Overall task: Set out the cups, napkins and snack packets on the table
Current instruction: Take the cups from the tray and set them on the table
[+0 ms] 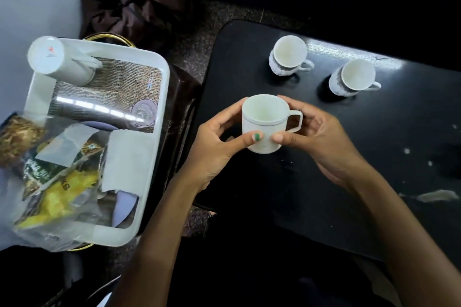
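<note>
Cradling a plain white cup (265,124) between left hand (216,142) and right hand (314,137), fingers curled shut around its smooth cylinder, just above the glossy black desk (374,157); best lowered level, handle rightward like the two patterned cups (289,55) beyond; crinkly snack packets (53,182) and napkins (129,159) waiting in the white tray (163,97)

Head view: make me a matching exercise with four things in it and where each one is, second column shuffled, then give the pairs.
Things:
1. plain cup
2. patterned cups
3. snack packets
4. flask

Places:
A. near end of the tray, in a clear bag
B. standing on the black table, far side
C. far corner of the tray
D. held between left hand and right hand

Pairs: 1-D, 2-B, 3-A, 4-C
</note>
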Motion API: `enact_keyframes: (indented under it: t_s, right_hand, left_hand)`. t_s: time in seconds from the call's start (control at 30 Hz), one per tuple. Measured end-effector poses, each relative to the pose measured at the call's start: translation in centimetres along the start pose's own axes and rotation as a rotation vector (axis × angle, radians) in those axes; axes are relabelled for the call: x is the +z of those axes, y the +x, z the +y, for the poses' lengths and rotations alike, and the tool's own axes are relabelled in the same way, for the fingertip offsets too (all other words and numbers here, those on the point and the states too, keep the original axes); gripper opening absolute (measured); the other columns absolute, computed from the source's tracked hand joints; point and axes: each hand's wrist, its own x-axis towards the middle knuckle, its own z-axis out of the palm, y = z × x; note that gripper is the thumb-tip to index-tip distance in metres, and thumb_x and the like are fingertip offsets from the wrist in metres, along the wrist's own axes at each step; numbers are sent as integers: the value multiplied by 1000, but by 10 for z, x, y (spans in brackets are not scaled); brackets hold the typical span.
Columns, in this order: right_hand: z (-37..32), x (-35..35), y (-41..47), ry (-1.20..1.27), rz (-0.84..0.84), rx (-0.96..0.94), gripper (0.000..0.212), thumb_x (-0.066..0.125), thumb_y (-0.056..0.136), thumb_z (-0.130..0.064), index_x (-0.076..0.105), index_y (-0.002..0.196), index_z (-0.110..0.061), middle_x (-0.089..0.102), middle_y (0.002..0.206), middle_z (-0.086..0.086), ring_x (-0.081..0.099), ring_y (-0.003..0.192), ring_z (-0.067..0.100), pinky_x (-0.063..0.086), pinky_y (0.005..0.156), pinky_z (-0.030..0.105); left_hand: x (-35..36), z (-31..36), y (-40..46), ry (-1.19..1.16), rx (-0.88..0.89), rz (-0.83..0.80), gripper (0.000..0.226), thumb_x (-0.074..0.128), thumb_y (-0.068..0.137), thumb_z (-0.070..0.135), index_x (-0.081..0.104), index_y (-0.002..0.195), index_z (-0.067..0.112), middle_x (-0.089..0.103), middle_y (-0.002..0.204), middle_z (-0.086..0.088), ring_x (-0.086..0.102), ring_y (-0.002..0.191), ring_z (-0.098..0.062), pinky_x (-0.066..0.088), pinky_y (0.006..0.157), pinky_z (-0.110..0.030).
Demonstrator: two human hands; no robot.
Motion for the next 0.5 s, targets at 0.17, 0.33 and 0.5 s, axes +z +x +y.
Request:
enact_keyframes:
  t_s: [0.17, 0.33, 0.5]
  right_hand:
    - [16, -18, 5, -227, 59, -54, 73, 82, 63, -2, 55, 128, -19, 65, 122, -5, 62, 111, 8, 51, 93, 25]
    - [41, -22, 15, -382, 206, -103, 71, 84, 64, -6, 54, 123, -31, 63, 121, -13, 58, 113, 1, 47, 98, 22]
    - [55, -23, 25, -497, 326, -146, 71, 82, 64, -9, 54, 126, -27, 58, 112, -27, 53, 100, -21, 39, 88, 0]
  left_hand:
    - [18, -13, 10, 76, -17, -23, 67, 77, 75, 8, 52, 128, 40, 61, 121, 30, 52, 118, 8, 40, 99, -23]
    - [35, -22, 30, 140, 16, 9, 77, 79, 71, 0, 47, 138, 17, 58, 126, 14, 51, 117, 11, 40, 95, -9]
    - [45, -30, 48, 301, 81, 28, 80, 81, 70, 7, 43, 140, 17, 53, 138, 5, 46, 130, -6, 36, 112, -29]
